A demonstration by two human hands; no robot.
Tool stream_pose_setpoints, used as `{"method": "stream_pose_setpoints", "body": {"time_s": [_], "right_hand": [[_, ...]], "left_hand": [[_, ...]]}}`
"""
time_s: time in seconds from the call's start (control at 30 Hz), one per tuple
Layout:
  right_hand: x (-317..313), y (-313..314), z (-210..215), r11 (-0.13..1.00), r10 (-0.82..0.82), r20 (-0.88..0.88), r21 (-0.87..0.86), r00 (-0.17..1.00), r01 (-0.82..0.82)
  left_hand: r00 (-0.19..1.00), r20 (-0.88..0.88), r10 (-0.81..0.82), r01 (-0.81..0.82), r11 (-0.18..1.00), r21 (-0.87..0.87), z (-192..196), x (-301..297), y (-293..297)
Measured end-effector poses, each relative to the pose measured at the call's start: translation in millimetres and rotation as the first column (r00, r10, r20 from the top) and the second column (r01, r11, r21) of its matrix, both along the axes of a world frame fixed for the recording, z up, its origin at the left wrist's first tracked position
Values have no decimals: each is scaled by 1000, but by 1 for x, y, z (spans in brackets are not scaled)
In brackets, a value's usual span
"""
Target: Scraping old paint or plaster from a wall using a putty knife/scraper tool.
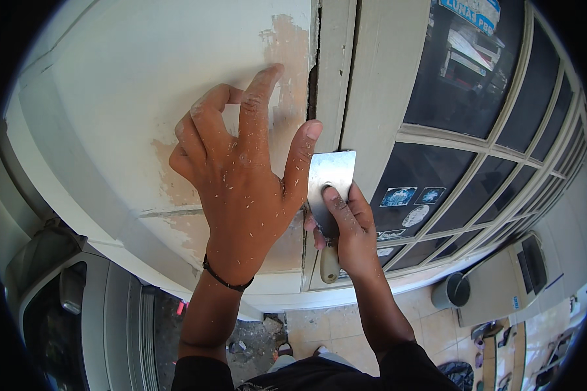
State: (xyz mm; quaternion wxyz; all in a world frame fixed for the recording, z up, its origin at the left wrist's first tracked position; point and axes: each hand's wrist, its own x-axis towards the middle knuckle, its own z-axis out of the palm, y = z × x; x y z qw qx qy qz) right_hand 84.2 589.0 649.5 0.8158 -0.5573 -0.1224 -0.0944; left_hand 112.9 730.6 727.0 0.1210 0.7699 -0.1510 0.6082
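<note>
My left hand is open, its fingers spread and partly bent, with the fingertips at the cream wall. Small pale flakes dot its back, and a dark band circles the wrist. Beside it, my right hand grips a putty knife, blade pointing up and the thumb pressed on the metal. Its pale handle hangs below the palm. The blade lies in front of the wooden door frame, close to my left thumb. Behind my left fingers, a pinkish-tan patch shows where the paint is gone.
A dark vertical gap runs between wall and frame. Paned glass with stickers fills the right. Below stand a grey bucket and a white boxy appliance. A silver vehicle is at lower left, near rubble.
</note>
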Motion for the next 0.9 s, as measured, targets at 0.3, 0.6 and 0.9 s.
{"method": "stream_pose_setpoints", "body": {"time_s": [0.3, 0.6, 0.9], "right_hand": [[-8, -2, -1, 999, 31, -13, 16, 999, -31], [-14, 2, 7, 988, 137, -7, 70, 990, -137], [-23, 12, 2, 868, 417, 46, 276, 908, -413]], "left_hand": [[993, -115, 37, -39, 999, -18, -1, -15, -1], [728, 82, -680, 562, 525, -639, -70, -43, 18], [-507, 703, -499, 98, -844, -527, -68, -43, 48]]}}
